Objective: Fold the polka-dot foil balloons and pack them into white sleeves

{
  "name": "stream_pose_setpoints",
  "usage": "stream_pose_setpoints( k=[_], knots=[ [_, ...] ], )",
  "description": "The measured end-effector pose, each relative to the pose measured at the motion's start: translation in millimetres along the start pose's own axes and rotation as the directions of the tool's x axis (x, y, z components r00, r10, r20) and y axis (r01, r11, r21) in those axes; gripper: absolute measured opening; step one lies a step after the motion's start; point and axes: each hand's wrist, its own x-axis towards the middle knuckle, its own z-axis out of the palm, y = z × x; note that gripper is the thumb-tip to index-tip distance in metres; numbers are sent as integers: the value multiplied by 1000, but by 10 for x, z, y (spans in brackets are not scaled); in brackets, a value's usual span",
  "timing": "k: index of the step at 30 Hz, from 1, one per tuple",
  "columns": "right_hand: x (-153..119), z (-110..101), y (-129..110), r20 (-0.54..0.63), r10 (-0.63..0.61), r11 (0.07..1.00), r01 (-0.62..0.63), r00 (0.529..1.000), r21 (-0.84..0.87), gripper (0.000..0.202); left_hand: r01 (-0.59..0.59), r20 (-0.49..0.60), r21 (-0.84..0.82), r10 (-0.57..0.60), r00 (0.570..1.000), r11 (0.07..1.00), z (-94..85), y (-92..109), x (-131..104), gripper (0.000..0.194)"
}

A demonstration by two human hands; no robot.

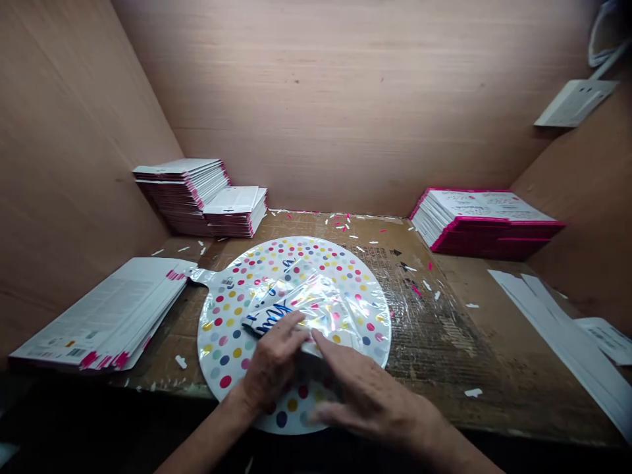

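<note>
A flat, round foil balloon (224,355) with coloured dots lies on the cardboard-covered worktop, its tail pointing left. On its middle rests a shiny clear plastic packet (330,306), with blue lettering at its left side. My left hand (279,359) has its fingers curled at the packet's near edge; the fingertips are partly hidden. Over the balloon's near right part is my right hand (370,392), slightly blurred. Its thumb stands apart from the stretched fingers, which reach the packet's near edge.
Stacks of white and pink card sleeves stand at the back left (232,201) and back right (494,205). More printed cards (106,309) lie at left, with white strips (557,336) at right. Small paper scraps are scattered about. Wooden panels (345,105) enclose the worktop.
</note>
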Motion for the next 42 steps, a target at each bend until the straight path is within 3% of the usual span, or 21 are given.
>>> stream_pose_setpoints(
  k=[1,3,6,8,10,13,16,18,20,23,25,26,28,30,32,33,35,36,39,40,42],
  knots=[
    [-30,-64,45,-13,-78,994,79,997,69,100,46,-20,-79,-48,999,996,-80,-76,-56,31],
    [-38,-128,218,-80,-105,990,112,991,89,105,93,-15,-237,-99,995,967,-270,-233,-108,26],
    [105,-44,470,-117,-131,991,132,984,0,79,63,79,-367,-36,996,928,-493,-351,-103,20],
    [217,72,515,-47,-228,973,226,973,-33,54,15,96,-312,16,995,950,-536,-343,-115,22],
    [259,179,464,14,-263,960,263,965,-93,35,-28,40,-138,34,999,990,-503,-306,-179,23],
    [188,259,350,-4,-231,948,224,973,-228,33,-30,-25,106,32,999,994,-401,-262,-348,28],
    [143,223,335,-10,-191,968,187,981,-169,34,7,4,123,-7,1000,992,-348,-255,-469,32],
    [216,178,374,3,-89,993,89,996,-72,31,96,16,60,-97,995,994,-348,-264,-473,33],
    [368,162,412,-4,93,995,-93,996,-37,29,273,-9,-6,-273,962,962,-347,-272,-431,30],
    [648,227,428,-19,359,933,-360,933,-23,38,573,-118,-79,-578,807,816,-301,-268,-365,31],
    [806,296,425,5,481,877,-481,877,-15,43,672,-168,-87,-676,717,735,-255,-242,-345,38],
    [869,323,427,23,523,853,-522,852,-25,43,686,-195,-59,-682,705,726,-241,-222,-338,41],
    [961,343,445,65,556,831,-553,828,-60,42,643,-278,63,-605,746,764,-246,-171,-307,42],
    [1015,314,478,115,536,845,-530,837,-79,42,474,-289,227,-406,867,851,-287,-135,-247,46],
    [1030,256,497,171,512,859,-502,842,-96,43,241,-125,335,-211,970,911,-324,-155,-176,55],
    [1023,229,489,189,519,855,-506,833,-118,43,171,-28,355,-173,985,919,-327,-191,-148,59],
    [988,209,416,128,523,848,-499,843,-181,38,188,95,386,-241,966,903,-294,-302,-125,61],
    [969,226,348,51,479,863,-459,876,-211,33,244,114,402,-313,943,882,-264,-363,-129,59],
    [968,400,49,-118,121,935,-153,986,-320,32,364,152,424,-461,874,829,-215,-474,-144,53],
    [995,480,-55,-89,13,935,-44,996,-353,31,378,179,427,-487,855,821,-234,-474,-129,52],
    [1066,617,-209,45,-71,916,83,996,-392,23,402,225,455,-540,811,794,-332,-432,-49,50]
  ],
)
